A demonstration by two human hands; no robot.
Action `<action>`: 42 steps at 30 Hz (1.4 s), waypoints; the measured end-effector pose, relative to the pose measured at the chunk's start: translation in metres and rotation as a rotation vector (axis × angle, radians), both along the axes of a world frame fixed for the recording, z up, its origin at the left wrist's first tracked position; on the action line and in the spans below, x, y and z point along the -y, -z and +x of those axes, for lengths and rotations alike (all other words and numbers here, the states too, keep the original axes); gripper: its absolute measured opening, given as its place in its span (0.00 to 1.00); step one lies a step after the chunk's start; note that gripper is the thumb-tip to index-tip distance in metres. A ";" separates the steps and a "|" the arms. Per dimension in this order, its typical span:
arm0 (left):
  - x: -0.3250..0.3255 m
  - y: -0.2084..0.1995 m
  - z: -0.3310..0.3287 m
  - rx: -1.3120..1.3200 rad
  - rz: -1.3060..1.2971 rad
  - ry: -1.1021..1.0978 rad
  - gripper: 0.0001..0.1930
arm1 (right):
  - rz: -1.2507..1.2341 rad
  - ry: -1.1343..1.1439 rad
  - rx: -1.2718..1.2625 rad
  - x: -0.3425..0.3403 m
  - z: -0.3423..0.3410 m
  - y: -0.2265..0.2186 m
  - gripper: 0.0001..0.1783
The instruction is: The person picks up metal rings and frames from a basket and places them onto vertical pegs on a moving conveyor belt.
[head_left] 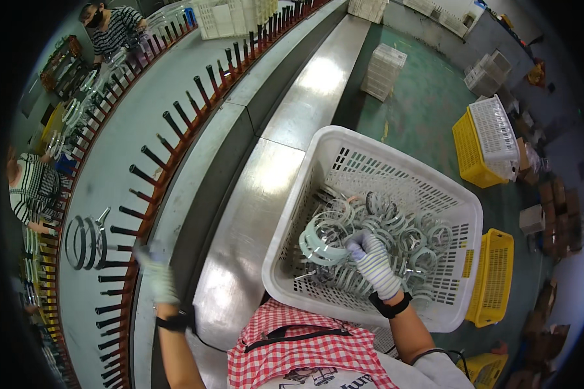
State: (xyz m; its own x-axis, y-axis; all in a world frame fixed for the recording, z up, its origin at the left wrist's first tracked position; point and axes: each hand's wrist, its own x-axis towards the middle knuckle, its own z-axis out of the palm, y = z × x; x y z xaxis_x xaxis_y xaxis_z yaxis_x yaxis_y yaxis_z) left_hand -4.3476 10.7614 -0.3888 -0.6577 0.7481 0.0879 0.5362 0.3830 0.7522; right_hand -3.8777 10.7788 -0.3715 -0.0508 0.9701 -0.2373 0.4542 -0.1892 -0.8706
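Note:
My right hand [374, 264], in a striped glove with a black wristband, reaches into a large white basket [376, 146]. Its fingers are closed at the edge of pale, glassy ring-shaped parts [322, 249], which lie over a heap of similar clear rings [412, 240]. My left hand [154, 272], also gloved, is smeared by motion beside the row of black-tipped pegs [146, 214] along the conveyor's near edge. Whether it holds anything does not show. Left of it, several ring-shaped parts with a stem [87, 240] rest against the far row of pegs.
A metal ledge [240, 253] runs between the conveyor [136, 110] and the basket. Yellow baskets [490, 279] and a white crate [383, 71] stand on the green floor. Across the conveyor, one person [113, 29] sits far off, another [32, 188] nearer at left.

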 end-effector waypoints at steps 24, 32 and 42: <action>-0.025 -0.034 0.169 1.319 -0.660 0.317 0.27 | -0.033 -0.753 0.638 -0.025 0.163 0.417 0.15; -0.005 -0.007 0.176 1.293 -0.559 0.203 0.24 | -0.978 0.308 -0.605 -0.050 0.078 0.373 0.06; -0.060 0.033 0.184 1.370 -0.484 0.285 0.20 | -1.113 0.476 -0.516 -0.119 0.090 0.431 0.05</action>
